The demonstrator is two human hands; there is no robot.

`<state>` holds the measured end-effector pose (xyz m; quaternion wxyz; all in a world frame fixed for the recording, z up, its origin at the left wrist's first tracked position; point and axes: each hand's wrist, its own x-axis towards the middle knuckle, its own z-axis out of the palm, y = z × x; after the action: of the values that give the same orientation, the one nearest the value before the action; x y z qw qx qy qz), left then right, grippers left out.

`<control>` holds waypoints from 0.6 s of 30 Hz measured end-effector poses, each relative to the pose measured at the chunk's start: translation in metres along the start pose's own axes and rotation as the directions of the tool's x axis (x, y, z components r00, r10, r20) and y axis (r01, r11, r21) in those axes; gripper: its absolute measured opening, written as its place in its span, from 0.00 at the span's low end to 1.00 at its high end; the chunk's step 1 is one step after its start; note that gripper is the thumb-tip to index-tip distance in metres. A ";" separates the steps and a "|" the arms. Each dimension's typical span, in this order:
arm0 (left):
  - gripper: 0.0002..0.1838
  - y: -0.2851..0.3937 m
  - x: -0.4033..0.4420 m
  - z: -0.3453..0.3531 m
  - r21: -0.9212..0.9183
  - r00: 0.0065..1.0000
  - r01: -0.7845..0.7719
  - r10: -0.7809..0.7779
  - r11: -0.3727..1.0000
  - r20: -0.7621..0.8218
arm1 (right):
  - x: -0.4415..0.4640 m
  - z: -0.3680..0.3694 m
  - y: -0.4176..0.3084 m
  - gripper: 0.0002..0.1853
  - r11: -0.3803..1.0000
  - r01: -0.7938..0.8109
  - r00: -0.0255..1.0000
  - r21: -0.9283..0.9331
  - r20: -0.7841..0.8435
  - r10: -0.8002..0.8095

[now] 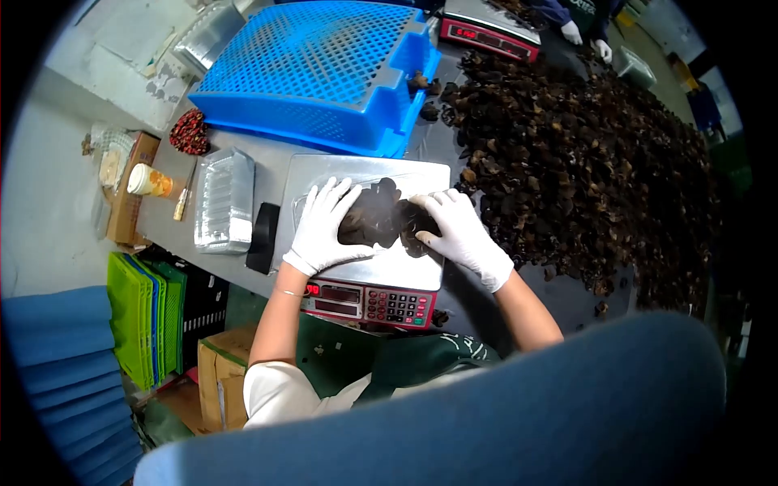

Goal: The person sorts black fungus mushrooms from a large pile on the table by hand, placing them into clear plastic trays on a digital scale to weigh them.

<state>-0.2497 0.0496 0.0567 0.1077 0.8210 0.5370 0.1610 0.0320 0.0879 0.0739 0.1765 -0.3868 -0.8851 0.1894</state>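
Both my hands wear white gloves and are over the metal plate of a red scale (369, 308). A clear plastic tray (304, 202) lies on the plate with dark brown, fungus-like pieces (374, 215) in it. My left hand (326, 228) rests at the left side of the tray, thumb and fingers spread around the pieces. At the right side, my right hand (462, 235) has its fingers curled round a clump of dark pieces (415, 227). Part of the tray is hidden under the hands and pieces.
A large heap of dark pieces (583, 170) covers the right side. Behind the scale stands a blue crate (308, 57). Stacked clear trays (224, 201), a knife (185, 194) and a cup (150, 181) are left. A co-worker's gloved hands (571, 32) show beside another scale (489, 39).
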 end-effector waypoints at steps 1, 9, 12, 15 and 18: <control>0.57 0.004 0.000 0.003 -0.026 1.000 -0.014 0.014 1.000 -0.001 | -0.002 -0.002 0.001 0.34 1.000 -0.019 1.000 0.025 0.007 0.019; 0.45 0.020 0.004 -0.001 -0.145 0.994 -0.112 0.112 0.983 -0.010 | 0.002 -0.003 0.013 0.15 0.995 0.064 0.994 -0.079 -0.084 -0.071; 0.44 0.023 0.002 -0.004 -0.174 0.987 -0.158 0.160 0.972 -0.005 | 0.007 -0.006 0.016 0.11 0.992 0.076 0.988 -0.098 -0.127 -0.088; 0.46 0.024 0.002 -0.001 -0.195 0.989 -0.143 0.146 0.970 0.005 | 0.003 0.005 0.022 0.08 0.994 0.095 0.983 -0.056 -0.152 -0.103; 0.46 0.026 -0.001 -0.002 -0.216 0.986 -0.162 0.147 0.963 -0.081 | -0.008 -0.001 0.019 0.07 0.995 0.100 0.973 0.009 -0.209 -0.096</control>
<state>-0.2290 0.0387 0.0675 0.1684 0.8376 0.4531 0.2543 0.0498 0.0939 0.0640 0.2809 -0.3585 -0.8779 0.1477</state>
